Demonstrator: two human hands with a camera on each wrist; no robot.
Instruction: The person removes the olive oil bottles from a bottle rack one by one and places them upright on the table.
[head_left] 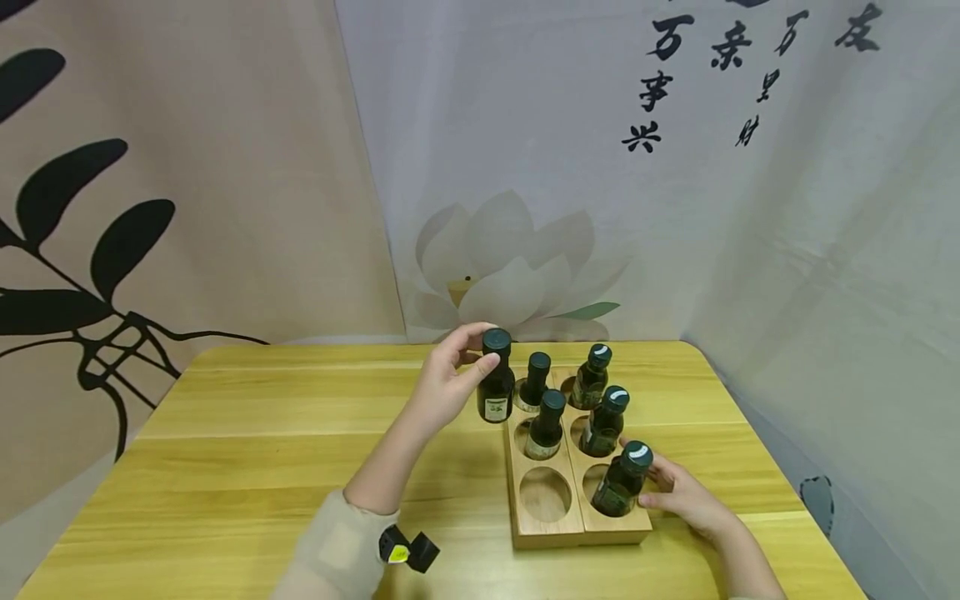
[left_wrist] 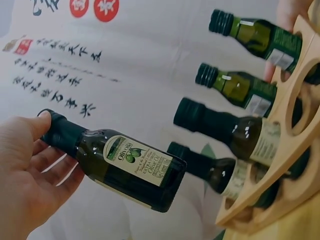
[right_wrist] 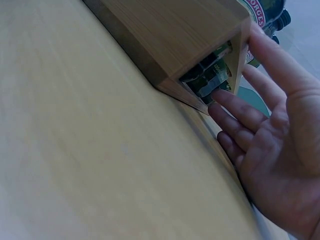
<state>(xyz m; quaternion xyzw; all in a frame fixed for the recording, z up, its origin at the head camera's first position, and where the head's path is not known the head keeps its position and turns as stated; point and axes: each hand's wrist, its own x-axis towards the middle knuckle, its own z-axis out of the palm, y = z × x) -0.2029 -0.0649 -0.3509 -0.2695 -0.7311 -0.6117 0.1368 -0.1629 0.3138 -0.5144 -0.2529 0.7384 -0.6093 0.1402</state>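
Observation:
My left hand pinches the neck of a dark olive oil bottle between thumb and fingers. This bottle hangs upright, raised just left of a wooden rack, its cream label showing. Round holes run along the rack in two rows. Two dark-capped bottles stand in the left row, whose front hole shows bare wood. Three green bottles with white-marked caps fill the right row. With fingers fairly straight, my right hand touches the rack's right side, beside the front green bottle; the right wrist view shows the rack's open end.
The rack stands on a yellow wood-grain table, right of its middle. Behind the table hangs a pale cloth printed with a lotus and dark characters. A small black device sits on the left sleeve.

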